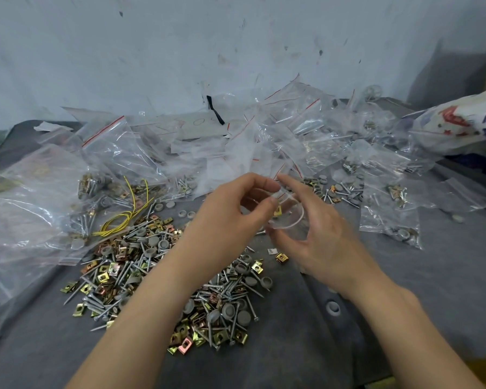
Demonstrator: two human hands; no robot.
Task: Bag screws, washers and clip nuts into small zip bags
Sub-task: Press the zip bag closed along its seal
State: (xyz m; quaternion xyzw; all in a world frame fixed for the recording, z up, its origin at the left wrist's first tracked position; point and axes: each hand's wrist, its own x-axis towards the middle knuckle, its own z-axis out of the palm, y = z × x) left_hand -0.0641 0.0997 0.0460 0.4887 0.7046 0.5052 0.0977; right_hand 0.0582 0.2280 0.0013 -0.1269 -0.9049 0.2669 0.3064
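Observation:
A small clear zip bag (288, 217) hangs open-mouthed in mid-air above the grey cloth, with a gold clip nut showing inside it. My left hand (236, 217) pinches the bag's near lip between thumb and fingers. My right hand (317, 234) curls round the bag from the right, index finger at its top edge and thumb under it. Below both forearms lies a big loose pile of screws, grey washers and gold clip nuts (157, 276).
Filled zip bags (387, 209) lie at the right and back. Empty bags with red seal lines (118, 153) heap at the left and middle. A yellow wire bundle (124, 220) lies left of the pile. A printed sack (460, 122) sits far right, against a white wall.

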